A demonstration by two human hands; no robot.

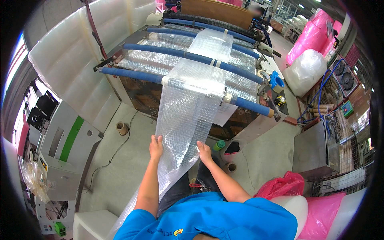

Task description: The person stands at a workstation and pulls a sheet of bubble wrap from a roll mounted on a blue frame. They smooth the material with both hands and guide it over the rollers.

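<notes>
Bubble wrap sheet [188,108] runs off the front blue roller [192,86] down to my lap. Left hand [156,146] and right hand [204,152] each pinch one edge, fingers clenched on film. Risk: uneven pull skews the web sideways off the roller, or tears it.

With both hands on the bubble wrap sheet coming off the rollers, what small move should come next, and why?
Probably a short, even pull toward the body. The left hand and right hand each grip one edge of the bubble wrap sheet, which runs taut from the blue roller down past the lap.
</notes>
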